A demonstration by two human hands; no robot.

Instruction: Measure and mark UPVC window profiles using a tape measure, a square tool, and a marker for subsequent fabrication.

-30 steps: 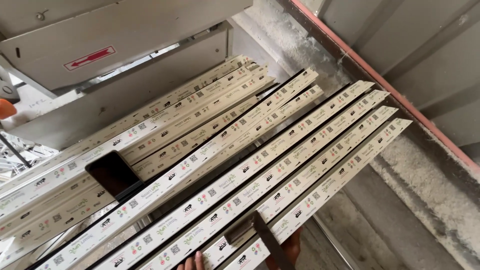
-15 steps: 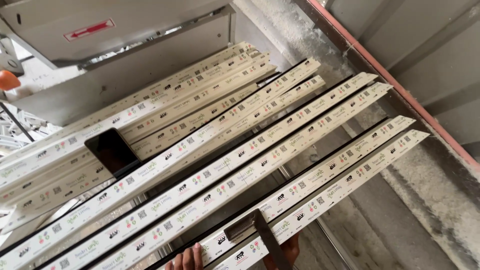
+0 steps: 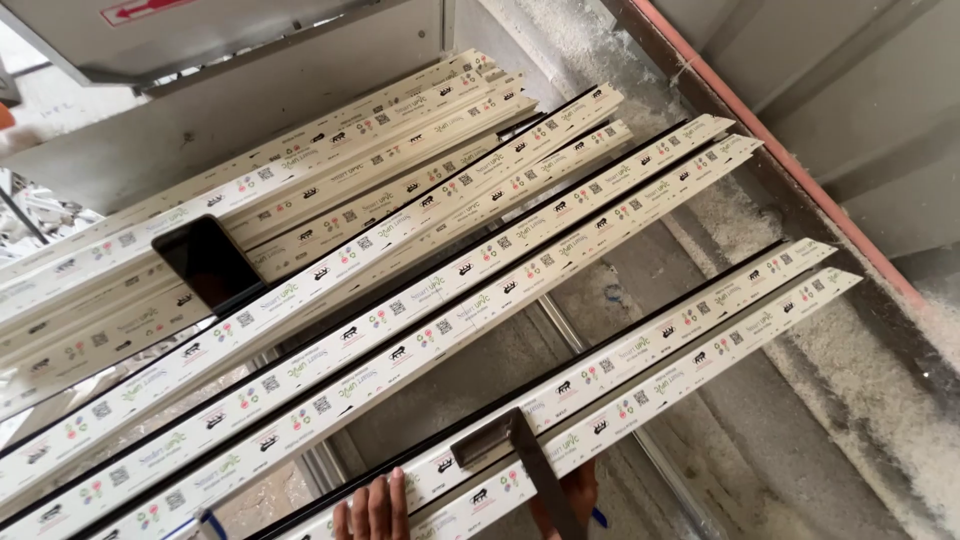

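Pair of profiles [image 3: 640,375]: two long white strips with printed film, lying side by side. The pair sits at the lower right, apart from the main stack [image 3: 330,220], with a clear gap between it and the next profiles up. Long axis runs diagonal, near end at the bottom centre of view, far end pointing up-right toward the red-edged rail [image 3: 790,150].

Left hand [image 3: 375,508]: fingers laid over the top face of the pair at its near end. Looks like a grasp on the pair, but the thumb and underside are cut off by the frame edge, so I can't confirm a full wrap.
Right hand [image 3: 578,492]: just beside it under the same pair, mostly hidden by a dark bracket [image 3: 515,450]. Grip state can't be told.

Judgement: both hands at one end suits sliding or swinging a long piece, with the far end carried by the bench.

Around it: a black phone [image 3: 208,262] lies flat on the stack at left. White swarf [image 3: 880,380] lies along the right floor edge. Grey machine housing [image 3: 250,40] above.
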